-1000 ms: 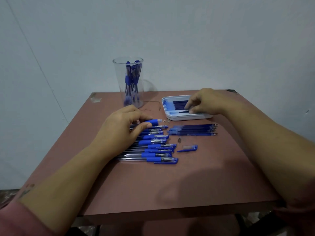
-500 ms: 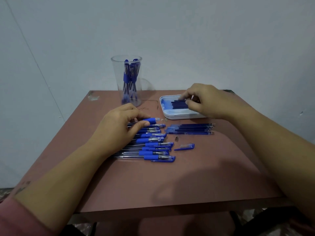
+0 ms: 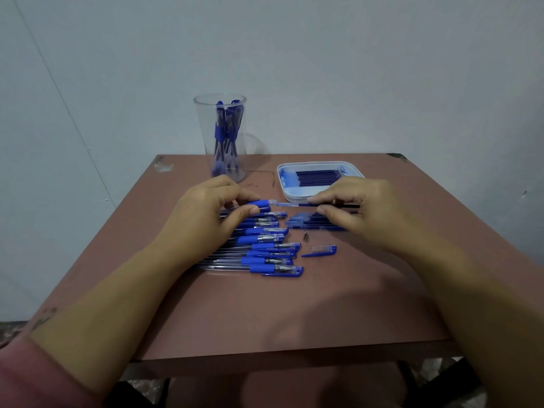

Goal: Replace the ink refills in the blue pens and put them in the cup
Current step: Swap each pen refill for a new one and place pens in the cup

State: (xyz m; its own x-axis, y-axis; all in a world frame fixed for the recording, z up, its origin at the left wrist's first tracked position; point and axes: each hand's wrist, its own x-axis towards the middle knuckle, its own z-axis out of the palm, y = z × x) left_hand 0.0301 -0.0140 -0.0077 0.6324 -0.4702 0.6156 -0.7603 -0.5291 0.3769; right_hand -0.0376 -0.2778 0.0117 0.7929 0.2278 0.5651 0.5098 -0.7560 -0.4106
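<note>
L hand (image 3: 206,213) gripped an open pen barrel (image 3: 259,203) by its blue grip, thumb and fingers curled round it, mouth facing right, just over the far end of the row of pens (image 3: 259,248) on the table (image 3: 294,313). R hand (image 3: 362,210) pinched a fresh refill (image 3: 312,205) btw thumb and fingertips, its pale end close to the barrel mouth but not yet in. The tray (image 3: 281,184) of refills sat just beyond, far right; the cup (image 3: 206,134) w/ pens in it stood far left. Loose refills (image 3: 306,223) lay under the R hand; a small metal tip (image 3: 306,237) and a cap (image 3: 322,250) lay nearer, apart from each other. Likely risks: the refill end could miss the narrow mouth and bend or skid off, b/c both parts seemed held w/ little support; the R wrist could sweep the loose refills or flick the tip away; old and new refills could get mixed, the piles being so near.
</note>
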